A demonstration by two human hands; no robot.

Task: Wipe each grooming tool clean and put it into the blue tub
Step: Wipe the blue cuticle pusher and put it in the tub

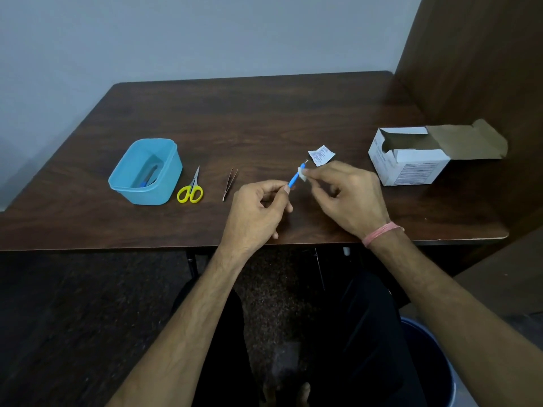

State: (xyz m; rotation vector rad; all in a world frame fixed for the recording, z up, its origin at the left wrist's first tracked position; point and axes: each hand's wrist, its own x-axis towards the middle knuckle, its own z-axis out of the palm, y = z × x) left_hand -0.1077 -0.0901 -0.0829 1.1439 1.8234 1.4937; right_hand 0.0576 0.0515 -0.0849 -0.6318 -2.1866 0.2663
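Left hand (258, 210) pinches blue tool (294, 178); right hand (346, 192) pinches wipe (302, 174) (pressed against it)

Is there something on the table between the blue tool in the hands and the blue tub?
Yes. The tweezers and the yellow scissors lie on the table between the blue tool and the blue tub; lifting over them avoids both.

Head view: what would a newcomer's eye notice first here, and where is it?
At the centre, the left hand pinches a blue-handled tool while the right hand holds a white wipe against it. On the table's left stand the blue tub, yellow scissors and tweezers.
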